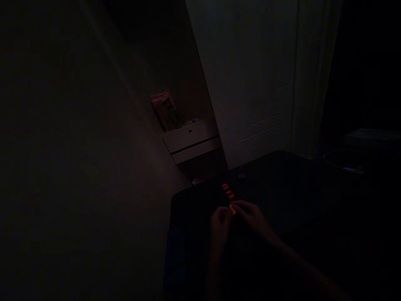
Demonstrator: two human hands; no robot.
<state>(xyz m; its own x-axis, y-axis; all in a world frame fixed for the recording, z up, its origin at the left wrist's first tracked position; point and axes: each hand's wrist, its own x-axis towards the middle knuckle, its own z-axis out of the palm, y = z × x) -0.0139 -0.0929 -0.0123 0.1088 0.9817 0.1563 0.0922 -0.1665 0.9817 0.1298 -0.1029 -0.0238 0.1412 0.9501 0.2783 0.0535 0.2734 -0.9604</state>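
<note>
In very dim light, my left hand (220,216) and my right hand (249,212) meet over a dark surface. Between their fingertips is a small glowing red piece (232,209), pinched from both sides. Its exact kind is too dark to make out. Just beyond my fingers, several small red pieces (229,194) lie in a row leading away from me. They are short and bar-like, and dimmer than the one I hold. My palms and the lower fingers are lost in shadow.
The dark surface (269,175) has rounded far corners. A bluish item (175,255) lies at its left edge, and a small dark object (242,176) near the far edge. Beyond stand a pale drawer unit (191,138) with a bag (166,110) on top, and a pale panel (250,75).
</note>
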